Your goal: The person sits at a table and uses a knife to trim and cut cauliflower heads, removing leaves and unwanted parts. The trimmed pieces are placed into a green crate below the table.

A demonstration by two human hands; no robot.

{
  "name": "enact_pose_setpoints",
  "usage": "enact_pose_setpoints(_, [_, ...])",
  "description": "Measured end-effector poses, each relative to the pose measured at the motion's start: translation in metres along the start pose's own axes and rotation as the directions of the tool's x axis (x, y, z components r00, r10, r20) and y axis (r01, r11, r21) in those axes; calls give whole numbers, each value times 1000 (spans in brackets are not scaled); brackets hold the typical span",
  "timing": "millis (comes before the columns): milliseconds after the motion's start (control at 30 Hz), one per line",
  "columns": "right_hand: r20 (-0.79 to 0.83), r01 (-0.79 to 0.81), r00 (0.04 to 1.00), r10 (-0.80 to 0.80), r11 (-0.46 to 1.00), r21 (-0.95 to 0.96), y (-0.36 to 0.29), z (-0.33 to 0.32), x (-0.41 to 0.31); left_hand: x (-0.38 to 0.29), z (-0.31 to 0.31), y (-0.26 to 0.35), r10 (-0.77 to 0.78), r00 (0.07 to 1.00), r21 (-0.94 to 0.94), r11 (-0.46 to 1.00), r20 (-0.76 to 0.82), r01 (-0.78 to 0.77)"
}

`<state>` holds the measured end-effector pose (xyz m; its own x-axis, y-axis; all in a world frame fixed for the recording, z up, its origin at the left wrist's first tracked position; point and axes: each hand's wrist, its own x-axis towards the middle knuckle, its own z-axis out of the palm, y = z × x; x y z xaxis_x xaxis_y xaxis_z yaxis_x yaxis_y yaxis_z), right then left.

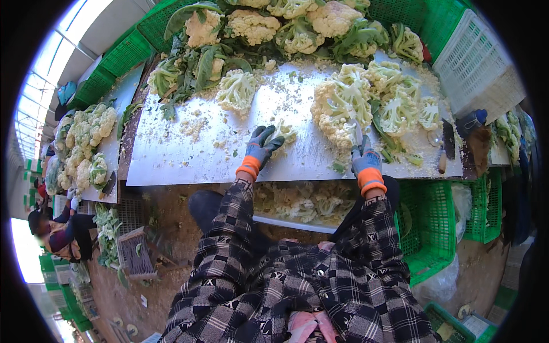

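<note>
My left hand, in a grey-blue glove with dark fingertips and an orange cuff, has its thumb and fingers around a small cauliflower piece on the white work surface. My right hand, gloved alike, is closed on a knife; its handle is hidden in the fist. The blade points away from me, against a large cut cauliflower head. Right of it lie several cut pieces with pale stems showing. Another cut piece rests farther back, left of the middle.
Whole cauliflowers with leaves are heaped along the back. A dark blade and a wooden handle lie at the right edge. A tray of florets sits below the table edge, beside a green crate. A person sits far left.
</note>
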<state>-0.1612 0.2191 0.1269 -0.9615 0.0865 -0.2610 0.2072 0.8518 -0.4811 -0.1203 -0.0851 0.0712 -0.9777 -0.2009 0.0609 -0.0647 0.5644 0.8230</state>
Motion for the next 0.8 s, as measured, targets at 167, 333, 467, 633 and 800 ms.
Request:
enact_pose_setpoints(167, [-338,414,850,-404,909,-45,-10,23,-40,-15,17,-32,149,948,-53,984,-280,-170])
enact_pose_setpoints(333, [-165,622,758,-631,775,-108,-55,66,-55,-20,24,-36,18,937,-72,996,-350,-46])
enact_pose_setpoints(467, [115,621,782,-613,749,-231,-93,78,-52,-20,27,-45,-30,927,-248,966,-373,-69])
enact_pose_setpoints(633, [269,604,797,-541,701,-381,-106,106,-33,-19,26,-48,33,915,-155,982,-401,-103])
enact_pose_setpoints(800, [378,507,851,-365,759,-408,-103,118,-17,-19,27,-44,-6,940,-140,989,-340,-45])
